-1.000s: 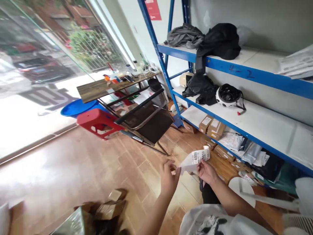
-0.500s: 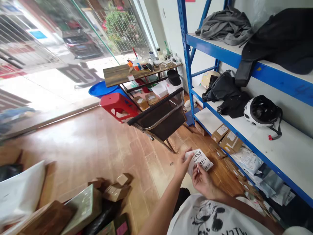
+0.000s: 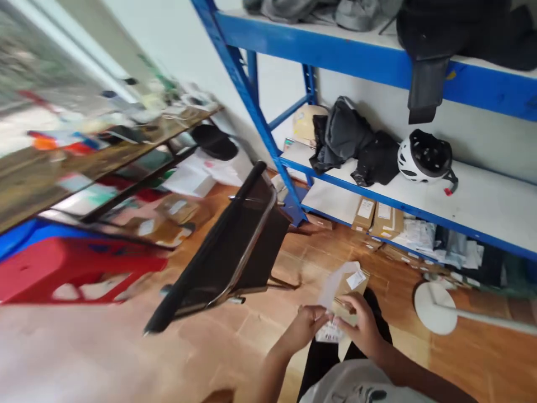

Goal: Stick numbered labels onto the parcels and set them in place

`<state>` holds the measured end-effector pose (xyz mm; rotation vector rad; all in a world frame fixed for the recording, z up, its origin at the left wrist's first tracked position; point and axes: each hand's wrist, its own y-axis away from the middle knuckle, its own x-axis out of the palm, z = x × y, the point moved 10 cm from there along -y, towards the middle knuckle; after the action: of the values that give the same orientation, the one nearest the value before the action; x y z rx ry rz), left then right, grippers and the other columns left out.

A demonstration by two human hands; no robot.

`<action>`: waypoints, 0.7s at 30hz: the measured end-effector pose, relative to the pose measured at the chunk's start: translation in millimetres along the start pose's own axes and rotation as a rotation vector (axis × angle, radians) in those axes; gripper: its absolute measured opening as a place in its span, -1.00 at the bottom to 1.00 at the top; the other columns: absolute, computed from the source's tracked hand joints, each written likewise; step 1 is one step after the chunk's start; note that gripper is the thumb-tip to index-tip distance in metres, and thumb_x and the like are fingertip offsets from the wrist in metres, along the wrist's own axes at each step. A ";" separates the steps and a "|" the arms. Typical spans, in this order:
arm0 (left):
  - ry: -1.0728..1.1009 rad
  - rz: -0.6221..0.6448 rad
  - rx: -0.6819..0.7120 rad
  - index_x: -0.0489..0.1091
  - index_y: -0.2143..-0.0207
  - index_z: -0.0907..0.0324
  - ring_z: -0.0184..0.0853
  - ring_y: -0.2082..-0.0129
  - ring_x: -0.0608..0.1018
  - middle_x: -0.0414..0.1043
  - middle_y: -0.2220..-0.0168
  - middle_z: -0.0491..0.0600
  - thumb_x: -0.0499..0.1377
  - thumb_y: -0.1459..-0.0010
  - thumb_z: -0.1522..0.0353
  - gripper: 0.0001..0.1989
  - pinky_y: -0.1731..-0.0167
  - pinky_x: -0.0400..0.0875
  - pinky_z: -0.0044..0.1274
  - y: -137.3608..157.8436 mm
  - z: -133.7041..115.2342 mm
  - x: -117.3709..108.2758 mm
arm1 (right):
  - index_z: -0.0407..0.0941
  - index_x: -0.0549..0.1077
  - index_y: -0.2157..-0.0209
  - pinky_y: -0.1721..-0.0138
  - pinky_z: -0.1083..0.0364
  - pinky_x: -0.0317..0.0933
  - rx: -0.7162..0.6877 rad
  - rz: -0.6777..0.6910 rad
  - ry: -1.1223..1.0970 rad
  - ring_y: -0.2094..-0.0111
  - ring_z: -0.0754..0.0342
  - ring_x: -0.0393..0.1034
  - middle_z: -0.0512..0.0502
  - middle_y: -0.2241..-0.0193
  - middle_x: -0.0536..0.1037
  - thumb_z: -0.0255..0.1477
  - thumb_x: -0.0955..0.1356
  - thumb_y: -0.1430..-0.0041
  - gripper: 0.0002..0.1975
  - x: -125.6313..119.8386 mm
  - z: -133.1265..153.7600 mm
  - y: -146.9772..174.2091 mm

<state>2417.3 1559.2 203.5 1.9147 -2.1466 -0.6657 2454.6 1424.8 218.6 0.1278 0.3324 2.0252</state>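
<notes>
Turned since half a second ago: label strip (image 3: 333, 285), numbers face-up then, now with its pale length raised and printed end hanging lower. Shelving unit (image 3: 247, 106), blue-framed: dark cloth (image 3: 453, 28) on the upper board; white helmet (image 3: 422, 159) and black cloth items (image 3: 348, 134) on the middle; parcels (image 3: 388, 218) on the lowest. Blue tub (image 3: 20, 232), behind a red stool (image 3: 50, 263); contents not visible. Cardboard box (image 3: 356, 280), labelled, just beyond the strip. Floor (image 3: 255, 336), tan, extends between the chair and the hands. Chair (image 3: 239, 246), black, top edge slanting across mid-view. Left hand (image 3: 304, 327): thumb and fingers pinching the strip. Right hand (image 3: 364, 324): fingers bent, thumb beside the strip; whether gripping, cannot tell. Strip lies between both hands.
</notes>
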 end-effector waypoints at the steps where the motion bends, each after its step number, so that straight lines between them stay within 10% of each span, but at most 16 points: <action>1: -0.025 0.108 -0.016 0.16 0.68 0.17 -0.44 0.55 0.18 0.09 0.64 -0.19 0.13 -0.05 -0.12 -0.41 0.50 0.13 -0.57 2.1 12.8 6.1 | -0.07 0.59 0.26 0.29 0.11 0.32 -0.023 -0.024 0.054 0.24 0.00 0.47 -0.14 0.24 0.60 -0.21 0.50 0.04 -0.69 5.8 -4.6 1.6; 12: -0.072 0.199 -0.281 0.21 0.51 0.11 -0.33 0.47 0.36 0.27 0.54 -0.11 0.03 -0.08 0.05 -0.67 0.42 0.23 -0.51 -15.5 162.5 47.8 | -0.10 0.55 0.56 0.52 0.08 0.25 0.553 -0.331 -0.250 0.62 0.08 0.32 -0.01 0.67 0.47 0.21 0.49 0.42 -0.36 41.1 -234.8 45.2; 21: -0.341 0.068 -0.550 0.14 0.58 0.08 -0.32 0.49 0.39 0.27 0.59 -0.10 -0.11 -0.22 0.11 -0.62 0.41 0.26 -0.52 -29.8 333.2 87.4 | -0.08 0.56 0.63 0.42 0.09 0.30 0.667 -0.345 -0.135 0.52 0.04 0.43 -0.02 0.64 0.55 -0.21 0.51 0.32 -0.77 52.7 -382.8 42.9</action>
<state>2288.8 1539.5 -116.9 1.5064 -1.9039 -1.4743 2304.5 1384.7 -137.8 0.5761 0.8711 1.4925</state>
